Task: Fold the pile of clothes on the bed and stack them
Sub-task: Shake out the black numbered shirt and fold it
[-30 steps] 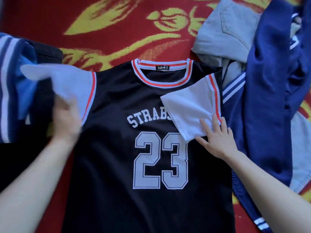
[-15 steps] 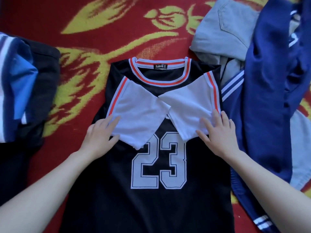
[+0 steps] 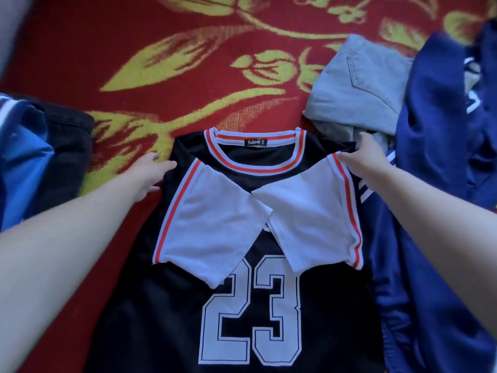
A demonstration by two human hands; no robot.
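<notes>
**Item: black jersey** (image 3: 166, 332), face up on the red bedspread (image 3: 113, 44) with a yellow flower pattern.

**Grip.** We hold it by both shoulders. Our left hand (image 3: 149, 175) grasps the shoulder edge on its side, thumb on top of the cloth. Our right hand (image 3: 361, 157) is closed on the opposite shoulder corner. From between the two grips the body of the jersey runs flat toward us.

**Sleeves.** The two white sleeves (image 3: 212, 232) have orange-and-white trim. They are folded inward across the chest, and their ends meet midway between our hands.

**Writing.**
- The collar label (image 3: 254, 142), black with white letters, reads "Fashion". It sits between the grips, at the far edge of the neckline.
- The number "23" (image 3: 250, 313), in white outlined figures, lies nearer to us than the grips. The sleeve ends cover its top.

**Adjoining pieces.**
- Just beyond our right hand lies a grey denim piece (image 3: 357, 87).
- Outward of that hand is a navy garment (image 3: 435, 184) with white stripes, lying against the jersey's side.
- Outward of our left hand, apart from the jersey, lie a dark garment (image 3: 70, 146) and a blue garment (image 3: 24, 162).
</notes>
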